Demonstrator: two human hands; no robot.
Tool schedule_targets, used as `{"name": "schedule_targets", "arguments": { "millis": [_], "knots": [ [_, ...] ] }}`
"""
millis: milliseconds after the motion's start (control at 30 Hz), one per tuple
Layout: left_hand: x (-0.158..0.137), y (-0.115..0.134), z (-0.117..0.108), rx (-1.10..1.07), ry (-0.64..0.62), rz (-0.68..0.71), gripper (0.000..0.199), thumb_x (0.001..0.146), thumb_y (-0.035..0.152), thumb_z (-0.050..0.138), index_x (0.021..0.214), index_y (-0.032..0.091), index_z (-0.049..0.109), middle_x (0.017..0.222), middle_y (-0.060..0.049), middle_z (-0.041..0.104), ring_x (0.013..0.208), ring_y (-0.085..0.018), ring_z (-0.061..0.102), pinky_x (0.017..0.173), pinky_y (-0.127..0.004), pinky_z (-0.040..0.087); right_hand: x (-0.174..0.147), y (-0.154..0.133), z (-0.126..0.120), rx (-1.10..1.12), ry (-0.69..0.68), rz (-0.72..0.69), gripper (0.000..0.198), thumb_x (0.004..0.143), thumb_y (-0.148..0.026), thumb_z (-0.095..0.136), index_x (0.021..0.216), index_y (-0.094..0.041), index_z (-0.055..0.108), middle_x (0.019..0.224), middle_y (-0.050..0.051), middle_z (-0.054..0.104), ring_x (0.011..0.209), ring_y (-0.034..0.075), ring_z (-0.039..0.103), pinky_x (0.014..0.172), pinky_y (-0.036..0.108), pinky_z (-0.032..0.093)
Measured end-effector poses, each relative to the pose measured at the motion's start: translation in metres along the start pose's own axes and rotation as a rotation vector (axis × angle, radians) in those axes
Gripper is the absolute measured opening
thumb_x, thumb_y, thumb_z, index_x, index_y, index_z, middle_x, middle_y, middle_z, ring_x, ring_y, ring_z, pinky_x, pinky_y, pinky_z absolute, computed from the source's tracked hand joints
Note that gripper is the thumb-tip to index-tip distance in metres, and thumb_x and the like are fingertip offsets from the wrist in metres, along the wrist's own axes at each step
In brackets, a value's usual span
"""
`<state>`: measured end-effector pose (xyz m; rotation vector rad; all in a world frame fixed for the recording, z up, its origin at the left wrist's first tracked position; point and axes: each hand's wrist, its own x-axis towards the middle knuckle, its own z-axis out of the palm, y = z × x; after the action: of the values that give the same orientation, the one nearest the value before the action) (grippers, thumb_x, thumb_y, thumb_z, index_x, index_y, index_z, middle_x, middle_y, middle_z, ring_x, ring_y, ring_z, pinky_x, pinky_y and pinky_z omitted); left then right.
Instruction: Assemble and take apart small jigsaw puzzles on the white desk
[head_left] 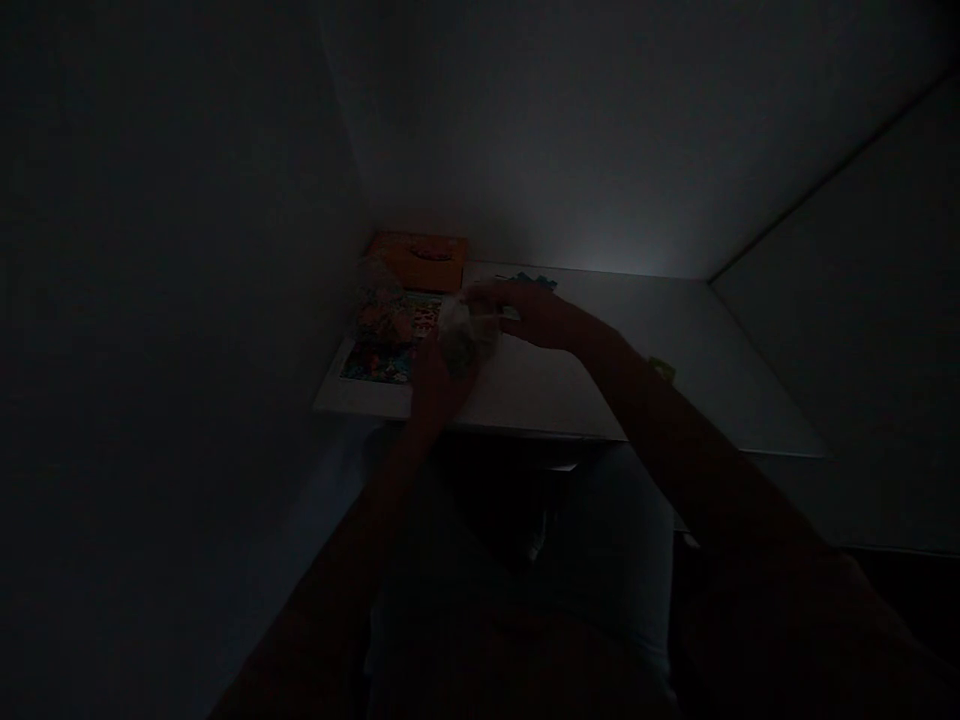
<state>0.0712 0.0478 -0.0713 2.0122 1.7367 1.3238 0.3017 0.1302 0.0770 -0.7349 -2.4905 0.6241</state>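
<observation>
The picture is very dark. A clear plastic bag (456,322) is held up between my two hands over the left part of the white table. My left hand (439,378) grips its lower left side, and something greenish shows inside the bag. At the bag's upper right, my right hand (517,308) has its fingers closed on the plastic. Just left of my left hand lies a colourful printed sheet (375,362), with another clear bag (381,318) holding reddish pieces on it. What exactly the held bag contains I cannot make out.
An orange box (424,262) stands at the back left against the wall. Several blue pieces (534,281) lie at the table's back edge, beyond my right hand. A yellow-green item (661,369) sits beside my right forearm. My legs are under the table's (720,400) front edge.
</observation>
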Motion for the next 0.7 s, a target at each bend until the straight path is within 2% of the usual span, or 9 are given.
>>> {"name": "schedule_targets", "arguments": {
  "millis": [100,200,333,433,500,567,633,700],
  "knots": [
    [0.000,-0.002,0.001,-0.009,-0.011,0.004,0.094,0.098,0.061,0.080,0.166,0.012,0.038,0.159,-0.029,0.056,0.152,-0.044,0.054,0.131,-0.061,0.042,-0.015,0.006,-0.009,0.071,0.000,0.044,0.052,0.114,-0.052,0.059,0.156,-0.024,0.071,0.155,0.007,0.066,0.141,0.025,0.065,0.126,0.041,0.055],
    [0.000,-0.003,0.003,-0.002,-0.012,0.018,0.093,0.095,0.061,0.083,0.164,0.014,0.040,0.158,-0.028,0.057,0.151,-0.044,0.055,0.131,-0.063,0.042,-0.020,0.021,0.005,0.128,0.042,0.096,0.057,0.112,-0.060,0.060,0.153,-0.021,0.072,0.155,0.009,0.065,0.142,0.024,0.064,0.127,0.042,0.054],
    [0.001,-0.002,0.002,0.009,-0.017,0.022,0.096,0.093,0.059,0.085,0.164,0.015,0.039,0.159,-0.029,0.055,0.152,-0.044,0.055,0.131,-0.062,0.042,-0.009,0.035,0.021,0.169,-0.008,0.146,0.054,0.110,-0.061,0.061,0.141,-0.020,0.077,0.147,0.009,0.070,0.137,0.025,0.067,0.129,0.045,0.052],
    [0.001,0.001,0.000,0.030,-0.025,0.030,0.096,0.094,0.062,0.084,0.164,0.014,0.040,0.160,-0.029,0.055,0.153,-0.045,0.054,0.132,-0.063,0.041,-0.019,0.035,0.003,0.085,0.038,0.203,0.047,0.110,-0.056,0.061,0.135,-0.022,0.080,0.140,0.007,0.073,0.133,0.027,0.069,0.127,0.048,0.053],
    [0.000,0.004,-0.001,0.058,-0.031,0.044,0.099,0.094,0.067,0.083,0.165,0.014,0.039,0.162,-0.029,0.054,0.154,-0.047,0.053,0.133,-0.066,0.038,-0.049,0.036,-0.019,0.039,0.109,0.270,0.048,0.109,-0.057,0.061,0.137,-0.022,0.079,0.136,0.008,0.075,0.128,0.027,0.071,0.124,0.048,0.056],
    [-0.001,0.007,-0.002,0.089,-0.046,0.057,0.102,0.093,0.070,0.084,0.166,0.015,0.039,0.163,-0.029,0.053,0.155,-0.049,0.051,0.135,-0.069,0.035,-0.099,0.044,-0.041,0.037,0.166,0.384,0.057,0.109,-0.066,0.062,0.141,-0.022,0.077,0.137,0.009,0.074,0.123,0.027,0.073,0.118,0.047,0.060],
    [0.000,0.010,-0.002,0.101,-0.069,0.062,0.104,0.092,0.070,0.085,0.166,0.014,0.039,0.163,-0.029,0.052,0.155,-0.049,0.051,0.134,-0.069,0.037,-0.161,0.060,-0.058,-0.080,0.263,0.556,0.068,0.105,-0.075,0.062,0.141,-0.019,0.076,0.138,0.014,0.072,0.112,0.028,0.075,0.106,0.048,0.064],
    [0.001,0.012,-0.003,0.100,-0.094,0.053,0.105,0.090,0.068,0.087,0.166,0.013,0.040,0.163,-0.030,0.051,0.155,-0.050,0.051,0.132,-0.067,0.042,-0.223,0.078,-0.065,-0.296,0.366,0.780,0.080,0.095,-0.078,0.074,0.137,-0.011,0.076,0.139,0.023,0.069,0.109,0.033,0.074,0.105,0.054,0.064]
  ]
}}
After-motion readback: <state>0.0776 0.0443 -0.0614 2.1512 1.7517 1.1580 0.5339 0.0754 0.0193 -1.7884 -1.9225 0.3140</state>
